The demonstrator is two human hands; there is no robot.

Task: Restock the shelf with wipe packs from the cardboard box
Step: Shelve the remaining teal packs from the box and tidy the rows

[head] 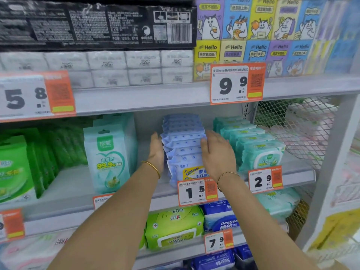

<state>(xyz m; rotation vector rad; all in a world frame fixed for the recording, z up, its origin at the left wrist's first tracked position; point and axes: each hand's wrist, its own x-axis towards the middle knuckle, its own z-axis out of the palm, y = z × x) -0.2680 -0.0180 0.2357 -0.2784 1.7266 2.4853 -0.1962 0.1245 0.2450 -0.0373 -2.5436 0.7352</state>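
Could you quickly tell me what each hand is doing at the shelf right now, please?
Left hand: open, flat against the left side of the row of blue wipe packs.
Right hand: open, fingers resting on the row's right side.

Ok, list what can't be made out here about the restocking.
Head view only:
- Cardboard box: nowhere in frame.
- Blue wipe packs: row's sides hidden by left hand and right hand; front label partly covered by the 1.5 price tag.
- Small tag print: too blurred to read.
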